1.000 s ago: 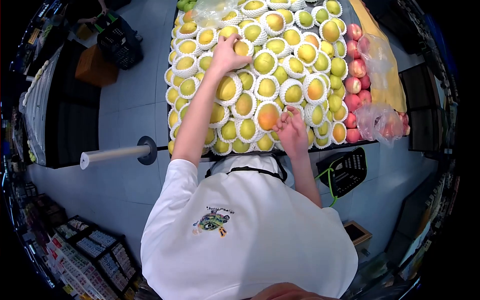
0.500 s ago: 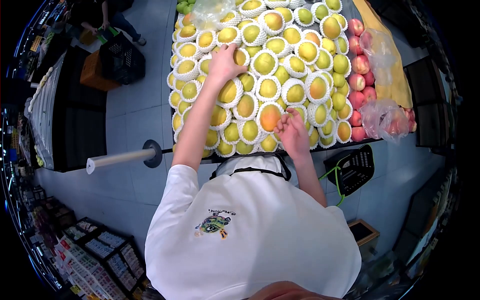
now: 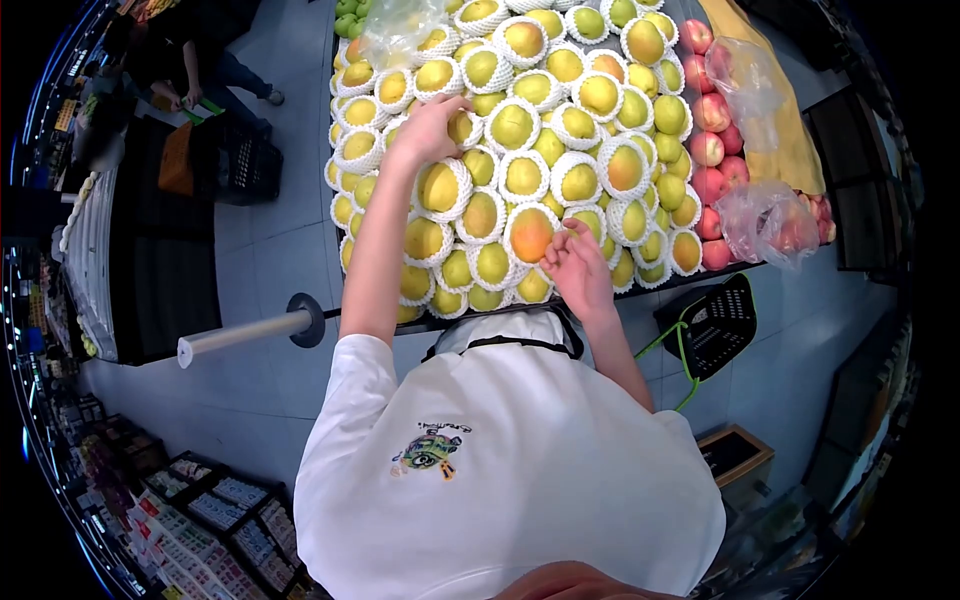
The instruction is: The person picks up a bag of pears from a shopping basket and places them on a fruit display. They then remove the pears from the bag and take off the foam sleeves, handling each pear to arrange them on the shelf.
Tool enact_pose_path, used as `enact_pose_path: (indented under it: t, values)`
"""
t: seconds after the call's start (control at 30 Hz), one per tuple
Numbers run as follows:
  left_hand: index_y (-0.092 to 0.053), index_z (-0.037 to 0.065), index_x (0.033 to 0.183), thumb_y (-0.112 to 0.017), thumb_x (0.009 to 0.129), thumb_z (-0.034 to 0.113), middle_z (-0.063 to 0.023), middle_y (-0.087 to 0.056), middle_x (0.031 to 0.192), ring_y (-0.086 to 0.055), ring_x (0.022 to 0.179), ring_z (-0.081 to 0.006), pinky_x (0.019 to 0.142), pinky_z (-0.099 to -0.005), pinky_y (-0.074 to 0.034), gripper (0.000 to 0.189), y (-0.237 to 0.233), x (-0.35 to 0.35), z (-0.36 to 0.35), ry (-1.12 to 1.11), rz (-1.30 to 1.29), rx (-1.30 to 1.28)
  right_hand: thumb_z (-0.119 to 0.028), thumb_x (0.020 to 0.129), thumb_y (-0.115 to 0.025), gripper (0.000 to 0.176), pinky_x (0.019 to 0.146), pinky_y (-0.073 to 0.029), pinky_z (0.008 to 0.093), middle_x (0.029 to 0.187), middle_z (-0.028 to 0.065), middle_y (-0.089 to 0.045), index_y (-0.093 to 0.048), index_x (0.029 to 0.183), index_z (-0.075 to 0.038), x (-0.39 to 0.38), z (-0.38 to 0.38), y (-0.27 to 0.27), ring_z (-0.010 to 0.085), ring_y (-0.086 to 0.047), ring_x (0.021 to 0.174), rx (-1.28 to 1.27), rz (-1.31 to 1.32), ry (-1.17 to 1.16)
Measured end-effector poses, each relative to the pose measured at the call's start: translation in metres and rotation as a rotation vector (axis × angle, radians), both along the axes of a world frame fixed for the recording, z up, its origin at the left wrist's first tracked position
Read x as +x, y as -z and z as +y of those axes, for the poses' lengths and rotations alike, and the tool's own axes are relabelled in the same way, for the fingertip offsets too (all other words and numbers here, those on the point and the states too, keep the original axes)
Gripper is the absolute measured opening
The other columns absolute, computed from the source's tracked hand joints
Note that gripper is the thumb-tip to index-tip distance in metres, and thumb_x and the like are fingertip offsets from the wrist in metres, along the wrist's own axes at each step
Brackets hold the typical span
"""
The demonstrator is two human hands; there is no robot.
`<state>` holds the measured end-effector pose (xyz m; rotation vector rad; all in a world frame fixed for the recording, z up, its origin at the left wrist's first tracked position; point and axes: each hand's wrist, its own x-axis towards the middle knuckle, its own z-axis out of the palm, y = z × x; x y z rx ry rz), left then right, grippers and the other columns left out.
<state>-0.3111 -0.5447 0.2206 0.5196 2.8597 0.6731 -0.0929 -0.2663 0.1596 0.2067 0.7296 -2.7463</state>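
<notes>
Yellow-green pears (image 3: pixel 521 176) in white foam nets fill the display in rows. My left hand (image 3: pixel 428 132) reaches to the left-middle of the pile, its fingers and thumb closed around the side of a netted pear (image 3: pixel 464 128). Near the front edge, my right hand (image 3: pixel 582 265) hovers with loosely curled fingers that are apart and hold nothing. Its fingertips are right beside the net of an orange-blushed pear (image 3: pixel 530 235).
Red apples (image 3: pixel 711 112) line the right side, with clear plastic bags (image 3: pixel 765 225) and a yellow cloth (image 3: pixel 790 130) beside them. Another bag (image 3: pixel 400 28) lies at the back left. A black basket (image 3: pixel 722 325) is at right; another person (image 3: pixel 190 60) stands far left.
The view has shifted slightly, so the fruit appears further left. My left hand has drawn a little left and its thumb now sits lower around the pear. My right hand has stayed near the orange-blushed pear.
</notes>
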Motion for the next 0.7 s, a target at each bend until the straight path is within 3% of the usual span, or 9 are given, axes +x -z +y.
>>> enact_pose_path:
  t: [0.07, 0.13, 0.27, 0.37, 0.4, 0.47, 0.6, 0.7]
  values:
    - [-0.062, 0.024, 0.137, -0.091, 0.062, 0.006, -0.0022, -0.056, 0.147, -0.055, 0.13, -0.036, 0.114, -0.0444, -0.049, 0.082, -0.001, 0.001, 0.002, -0.021, 0.004, -0.026, -0.014, 0.104, -0.054, 0.033, 0.088, -0.049, 0.0402, 0.103, 0.0096, -0.057, -0.049, 0.137, -0.008, 0.001, 0.0, -0.001, 0.0224, -0.058, 0.093, 0.004, -0.001, 0.006]
    - [-0.061, 0.018, 0.139, -0.093, 0.059, 0.01, -0.0097, -0.061, 0.14, -0.059, 0.124, -0.0365, 0.111, -0.0433, -0.049, 0.086, 0.004, -0.001, -0.001, 0.029, 0.037, -0.012, -0.014, 0.104, -0.054, 0.033, 0.088, -0.049, 0.0402, 0.103, 0.0096, -0.057, -0.05, 0.136, -0.008, 0.001, 0.001, -0.002, 0.0223, -0.058, 0.093, 0.007, 0.003, 0.012]
    - [-0.06, 0.014, 0.14, -0.092, 0.065, 0.017, -0.0131, -0.063, 0.138, -0.059, 0.125, -0.0359, 0.112, -0.0447, -0.047, 0.082, 0.001, -0.005, -0.004, 0.109, 0.001, 0.078, -0.014, 0.105, -0.054, 0.032, 0.089, -0.048, 0.0396, 0.104, 0.0091, -0.057, -0.05, 0.136, -0.008, 0.004, 0.004, -0.001, 0.0219, -0.057, 0.095, -0.002, 0.021, 0.009]
    - [-0.06, 0.007, 0.14, -0.091, 0.072, 0.036, -0.0194, -0.065, 0.132, -0.06, 0.126, -0.0352, 0.108, -0.0451, -0.048, 0.079, -0.01, 0.01, 0.029, -0.023, 0.225, 0.081, -0.015, 0.105, -0.054, 0.033, 0.09, -0.048, 0.0391, 0.104, 0.0091, -0.057, -0.05, 0.136, -0.008, 0.006, 0.006, 0.002, 0.0213, -0.057, 0.096, 0.002, 0.03, 0.014]
    - [-0.06, 0.001, 0.135, -0.087, 0.076, 0.046, -0.0201, -0.065, 0.131, -0.06, 0.125, -0.0355, 0.109, -0.0474, -0.045, 0.079, -0.01, 0.012, 0.046, -0.063, 0.269, 0.038, -0.015, 0.105, -0.054, 0.033, 0.09, -0.048, 0.0388, 0.104, 0.0091, -0.056, -0.05, 0.137, -0.008, 0.006, 0.007, 0.003, 0.021, -0.057, 0.096, 0.0, 0.037, 0.006]
    - [-0.061, -0.002, 0.123, -0.084, 0.077, 0.053, -0.0213, -0.067, 0.123, -0.063, 0.117, -0.0353, 0.102, -0.047, -0.047, 0.076, -0.016, 0.02, 0.08, -0.156, 0.211, -0.049, -0.015, 0.104, -0.054, 0.033, 0.09, -0.047, 0.0386, 0.104, 0.009, -0.056, -0.05, 0.137, -0.008, 0.007, 0.005, 0.001, 0.0208, -0.057, 0.096, 0.004, 0.042, 0.009]
    - [-0.06, -0.002, 0.126, -0.08, 0.077, 0.062, -0.0232, -0.069, 0.119, -0.065, 0.114, -0.0353, 0.106, -0.0491, -0.042, 0.083, 0.007, 0.022, 0.109, -0.15, 0.262, -0.206, -0.015, 0.104, -0.055, 0.033, 0.09, -0.047, 0.0379, 0.104, 0.0088, -0.056, -0.05, 0.136, -0.008, 0.009, 0.005, -0.005, 0.0204, -0.057, 0.095, 0.016, 0.054, 0.013]
    - [-0.06, -0.001, 0.124, -0.076, 0.077, 0.061, -0.0232, -0.07, 0.115, -0.067, 0.11, -0.035, 0.107, -0.0573, -0.033, 0.079, 0.011, 0.016, 0.11, -0.199, 0.249, -0.189, -0.016, 0.104, -0.056, 0.033, 0.089, -0.047, 0.0374, 0.103, 0.0085, -0.056, -0.051, 0.135, -0.008, 0.014, 0.006, -0.006, 0.0202, -0.057, 0.095, 0.006, 0.093, 0.027]
